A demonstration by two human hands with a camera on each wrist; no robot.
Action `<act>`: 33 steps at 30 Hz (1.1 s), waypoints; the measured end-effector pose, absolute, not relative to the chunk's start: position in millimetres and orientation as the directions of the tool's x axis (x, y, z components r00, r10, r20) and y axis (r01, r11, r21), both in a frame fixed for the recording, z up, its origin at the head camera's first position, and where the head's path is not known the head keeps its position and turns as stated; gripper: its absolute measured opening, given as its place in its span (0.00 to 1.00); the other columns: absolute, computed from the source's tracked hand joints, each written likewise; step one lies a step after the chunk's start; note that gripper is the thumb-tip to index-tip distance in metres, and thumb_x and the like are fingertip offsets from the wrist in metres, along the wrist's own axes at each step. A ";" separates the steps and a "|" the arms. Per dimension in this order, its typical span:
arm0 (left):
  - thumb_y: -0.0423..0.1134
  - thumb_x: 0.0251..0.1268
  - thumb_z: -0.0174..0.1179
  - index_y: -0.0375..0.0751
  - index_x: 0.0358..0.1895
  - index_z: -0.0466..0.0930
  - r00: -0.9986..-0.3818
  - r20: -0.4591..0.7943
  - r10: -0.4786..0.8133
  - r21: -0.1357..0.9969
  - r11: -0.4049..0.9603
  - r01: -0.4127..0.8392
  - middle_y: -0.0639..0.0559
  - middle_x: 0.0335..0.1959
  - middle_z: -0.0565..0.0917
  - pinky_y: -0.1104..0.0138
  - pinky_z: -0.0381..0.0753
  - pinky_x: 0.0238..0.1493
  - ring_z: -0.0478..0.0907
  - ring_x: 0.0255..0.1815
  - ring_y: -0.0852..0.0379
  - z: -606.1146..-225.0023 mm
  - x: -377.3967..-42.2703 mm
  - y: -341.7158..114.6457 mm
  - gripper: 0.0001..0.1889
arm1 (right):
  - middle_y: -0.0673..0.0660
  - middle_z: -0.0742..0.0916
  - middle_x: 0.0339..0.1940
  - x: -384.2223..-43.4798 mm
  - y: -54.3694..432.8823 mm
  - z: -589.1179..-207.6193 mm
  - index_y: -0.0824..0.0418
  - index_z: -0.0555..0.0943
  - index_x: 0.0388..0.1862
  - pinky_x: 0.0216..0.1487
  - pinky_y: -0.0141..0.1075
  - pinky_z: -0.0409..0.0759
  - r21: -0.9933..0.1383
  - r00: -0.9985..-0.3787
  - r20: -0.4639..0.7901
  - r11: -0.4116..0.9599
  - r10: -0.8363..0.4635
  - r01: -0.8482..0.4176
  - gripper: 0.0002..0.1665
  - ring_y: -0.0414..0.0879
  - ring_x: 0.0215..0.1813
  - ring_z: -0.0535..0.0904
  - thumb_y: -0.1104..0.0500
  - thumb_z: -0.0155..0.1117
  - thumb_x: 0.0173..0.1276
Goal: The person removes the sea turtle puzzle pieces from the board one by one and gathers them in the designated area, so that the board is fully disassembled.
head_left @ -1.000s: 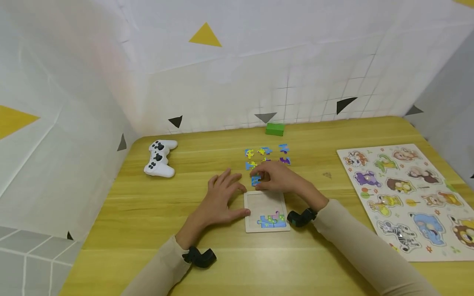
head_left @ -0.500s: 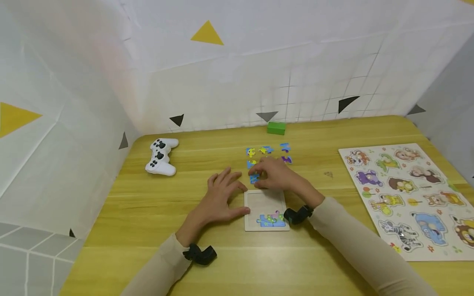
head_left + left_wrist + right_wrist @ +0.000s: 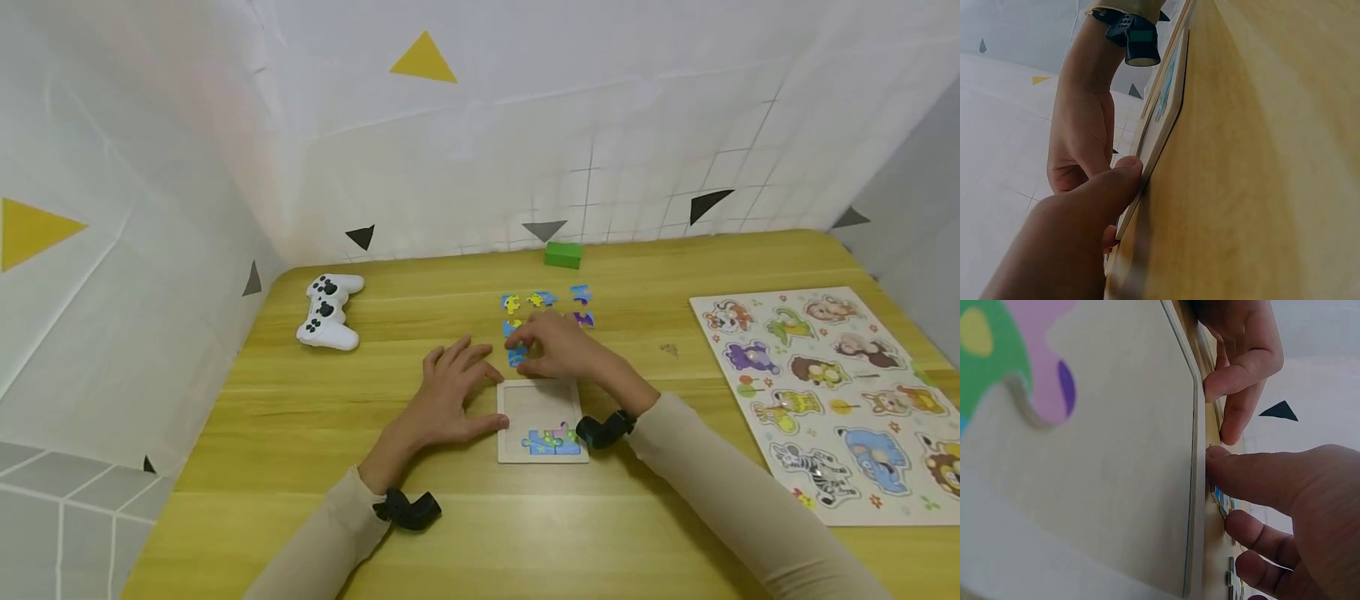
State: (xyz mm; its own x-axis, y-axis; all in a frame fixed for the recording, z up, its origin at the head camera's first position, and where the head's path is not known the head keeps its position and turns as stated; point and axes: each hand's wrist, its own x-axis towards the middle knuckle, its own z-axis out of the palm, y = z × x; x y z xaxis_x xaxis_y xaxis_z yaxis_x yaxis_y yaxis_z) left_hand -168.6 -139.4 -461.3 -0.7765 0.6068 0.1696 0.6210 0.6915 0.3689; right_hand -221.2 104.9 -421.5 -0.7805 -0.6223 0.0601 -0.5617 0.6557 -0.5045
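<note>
My left hand lies with spread fingers beside a small wooden puzzle tray. Its thumb touches the tray's left rim, and the index fingertip is right at the top left corner. Joined blue, green and pink puzzle pieces fill the tray's lower right part. Just beyond the far rim, my right hand pinches a blue puzzle piece at its edges, thumb on the near side and fingers curled on the far side. The piece lies at table level, partly covered by the fingers.
More loose puzzle pieces lie behind the right hand, with a purple one to their right. A green block stands near the wall. A white game controller lies far left, a large animal puzzle board at right.
My right hand has shifted slightly left, its fingers closer about the blue puzzle piece. The left hand stays at the tray's edge. The head view has tilted a little.
</note>
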 end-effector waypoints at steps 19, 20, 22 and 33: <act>0.70 0.57 0.64 0.59 0.54 0.78 -0.776 0.185 0.603 0.359 0.694 0.625 0.47 0.77 0.67 0.36 0.47 0.74 0.52 0.82 0.37 -460.0 -169.4 -138.2 0.28 | 0.51 0.88 0.42 -220.1 124.6 -429.0 0.54 0.89 0.52 0.45 0.40 0.73 -0.643 -0.748 0.172 0.502 -0.641 -0.579 0.16 0.48 0.44 0.78 0.56 0.74 0.66; 0.70 0.57 0.64 0.59 0.54 0.78 -0.777 0.184 0.602 0.360 0.695 0.623 0.47 0.77 0.67 0.36 0.47 0.74 0.52 0.82 0.37 -459.7 -169.3 -138.0 0.28 | 0.51 0.89 0.43 -218.4 127.0 -428.5 0.53 0.89 0.52 0.46 0.40 0.73 -0.652 -0.746 0.170 0.494 -0.644 -0.575 0.15 0.47 0.45 0.78 0.56 0.74 0.66; 0.70 0.57 0.63 0.59 0.54 0.78 -0.779 0.180 0.600 0.363 0.696 0.620 0.47 0.77 0.67 0.36 0.46 0.74 0.52 0.82 0.37 -459.0 -168.9 -137.6 0.28 | 0.51 0.89 0.43 -214.3 131.7 -427.6 0.52 0.89 0.52 0.46 0.40 0.73 -0.665 -0.752 0.159 0.493 -0.640 -0.560 0.16 0.47 0.45 0.78 0.56 0.74 0.66; 0.71 0.58 0.63 0.60 0.54 0.78 -0.789 0.158 0.594 0.362 0.708 0.606 0.48 0.78 0.66 0.37 0.45 0.75 0.51 0.83 0.38 -458.0 -167.9 -136.9 0.27 | 0.42 0.85 0.37 -188.7 146.1 -426.9 0.48 0.90 0.51 0.42 0.38 0.73 -0.732 -0.744 0.096 0.460 -0.661 -0.503 0.15 0.43 0.40 0.75 0.55 0.75 0.65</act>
